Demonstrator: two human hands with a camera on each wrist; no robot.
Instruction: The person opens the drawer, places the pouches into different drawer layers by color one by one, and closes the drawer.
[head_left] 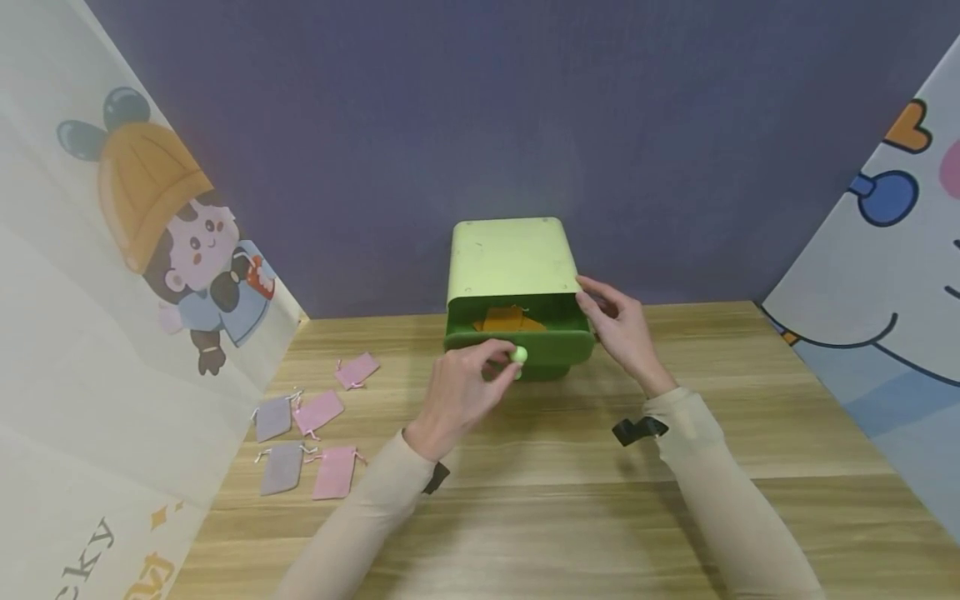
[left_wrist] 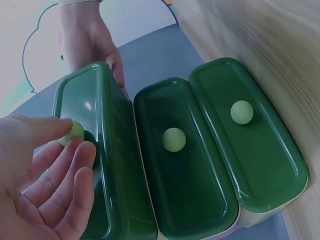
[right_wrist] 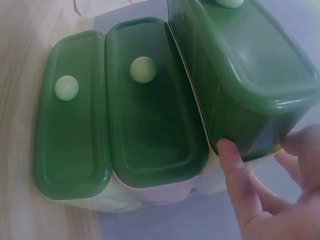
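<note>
A small drawer cabinet (head_left: 510, 254) with a pale green shell stands against the back wall. Its top drawer (head_left: 551, 346), dark green, is pulled out and holds orange cloth pieces (head_left: 504, 319). My left hand (head_left: 461, 387) pinches the round pale knob (left_wrist: 75, 132) of that drawer between thumb and fingers. On the cabinet's right side, my right hand (head_left: 618, 329) rests with fairly straight fingers at the upper front corner. Two lower drawers, the middle drawer (left_wrist: 187, 185) and the bottom drawer (left_wrist: 265, 165), are closed, each with a pale knob.
Left of the cabinet, several small drawstring pouches lie on the wooden table (head_left: 562, 525), among them a pink pouch (head_left: 334, 472) and a grey pouch (head_left: 282, 468). A dark blue wall (head_left: 375, 150) rises behind; printed white panels (head_left: 60, 333) flank both sides.
</note>
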